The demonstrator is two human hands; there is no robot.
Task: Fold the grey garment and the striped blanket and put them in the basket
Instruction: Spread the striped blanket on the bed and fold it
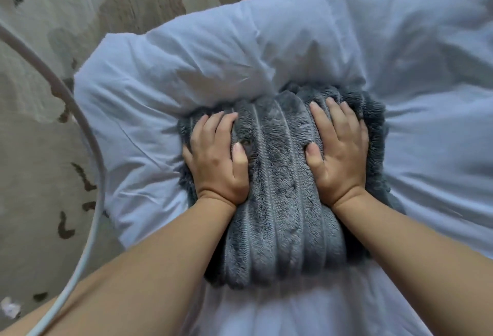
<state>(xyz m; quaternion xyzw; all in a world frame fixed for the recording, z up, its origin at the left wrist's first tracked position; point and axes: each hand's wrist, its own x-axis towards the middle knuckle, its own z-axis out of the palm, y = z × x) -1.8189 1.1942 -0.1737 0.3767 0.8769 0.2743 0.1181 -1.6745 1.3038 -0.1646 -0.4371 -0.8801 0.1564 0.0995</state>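
Surface: pale blue-white duvet (pixel 266 42), puffy & creased, fills centre and right; it dents where the load sits. Floor at left & top: beige carpet (pixel 53 2) w/ dark brown blotches. White cord (pixel 90 149) curves down the left side, seen against the carpet, from the left edge to the bottom edge. Small white scrap (pixel 10 307) in the bottom-left corner, too blurred to identify.

Task item: striped blanket (pixel 277 175), dark grey plush w/ raised lengthwise ribs, folded into a thick compact bundle. It lies on the duvet at centre, sunk into it.

L hand (pixel 217 165): palm-down on the bundle's left side, fingers slightly bent, pressing, not clasping. R hand (pixel 340 157): flat on the right side, fingers straight & spread, also pressing. Both forearms bare.
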